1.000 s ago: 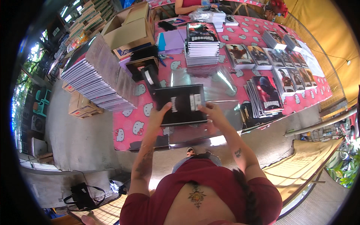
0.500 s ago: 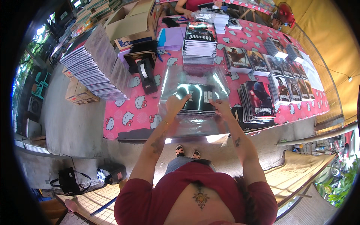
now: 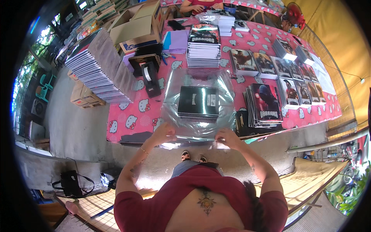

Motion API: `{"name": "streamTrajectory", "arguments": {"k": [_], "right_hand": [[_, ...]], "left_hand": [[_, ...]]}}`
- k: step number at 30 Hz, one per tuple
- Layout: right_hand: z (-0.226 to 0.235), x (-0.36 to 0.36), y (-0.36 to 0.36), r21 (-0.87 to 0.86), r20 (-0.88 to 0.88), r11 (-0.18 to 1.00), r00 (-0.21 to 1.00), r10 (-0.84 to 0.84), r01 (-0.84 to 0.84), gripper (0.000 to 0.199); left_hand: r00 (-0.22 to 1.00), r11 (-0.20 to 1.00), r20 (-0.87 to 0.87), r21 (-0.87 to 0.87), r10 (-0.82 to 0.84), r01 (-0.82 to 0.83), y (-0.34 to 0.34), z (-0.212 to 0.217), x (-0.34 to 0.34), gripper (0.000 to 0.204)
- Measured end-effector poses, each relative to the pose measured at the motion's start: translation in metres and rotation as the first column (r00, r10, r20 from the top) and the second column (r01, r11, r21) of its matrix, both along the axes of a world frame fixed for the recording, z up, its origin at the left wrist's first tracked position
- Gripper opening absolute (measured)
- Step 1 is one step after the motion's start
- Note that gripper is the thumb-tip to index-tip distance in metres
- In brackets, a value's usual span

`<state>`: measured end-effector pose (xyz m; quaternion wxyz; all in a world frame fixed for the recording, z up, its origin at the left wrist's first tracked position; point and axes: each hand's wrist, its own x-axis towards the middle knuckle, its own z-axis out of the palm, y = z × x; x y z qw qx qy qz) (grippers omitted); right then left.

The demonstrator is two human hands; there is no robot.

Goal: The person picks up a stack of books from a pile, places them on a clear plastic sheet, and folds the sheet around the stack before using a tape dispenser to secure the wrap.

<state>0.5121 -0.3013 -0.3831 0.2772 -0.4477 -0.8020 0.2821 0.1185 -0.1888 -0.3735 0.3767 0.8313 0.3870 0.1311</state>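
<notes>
Head view shows a black spiral notebook stack [image 3: 198,101] amid clear plastic film [image 3: 197,132]; glare obscures whether the film also covers it. Nearer than the stack, the left hand [image 3: 164,132] and right hand [image 3: 228,138] are at the film's near edge, fingers curled; I cannot tell whether they pinch it. Left of the stack stands a tape dispenser [image 3: 151,80]; right, a fanned book pile [image 3: 266,103]. Far beyond the stack, a co-worker [image 3: 201,4] is cut off by the frame.
</notes>
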Motion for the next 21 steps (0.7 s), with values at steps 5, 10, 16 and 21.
{"name": "streamTrajectory", "arguments": {"k": [5, 10, 16, 21], "right_hand": [[0.008, -0.003, 0.007, -0.102, 0.22, 0.987, 0.97, -0.103, 0.127, 0.015], [-0.001, -0.004, 0.006, -0.022, 0.114, 0.995, 0.989, -0.089, 0.093, 0.012], [0.013, -0.013, 0.008, 0.004, 0.158, 0.999, 0.986, -0.053, 0.053, 0.016], [0.007, -0.007, 0.013, -0.058, 0.262, 0.989, 0.958, -0.113, 0.133, 0.022]], "left_hand": [[0.993, 1.0, -0.118, 0.021, -0.014, 0.017, 0.011, -0.006, -0.001, 0.019], [0.997, 0.998, -0.065, 0.043, -0.041, 0.044, 0.003, -0.007, 0.002, 0.022], [0.969, 0.977, -0.175, 0.092, -0.172, 0.19, 0.005, 0.009, 0.002, 0.017], [0.997, 1.0, -0.08, -0.023, -0.003, 0.001, 0.003, 0.01, 0.006, 0.021]]}}
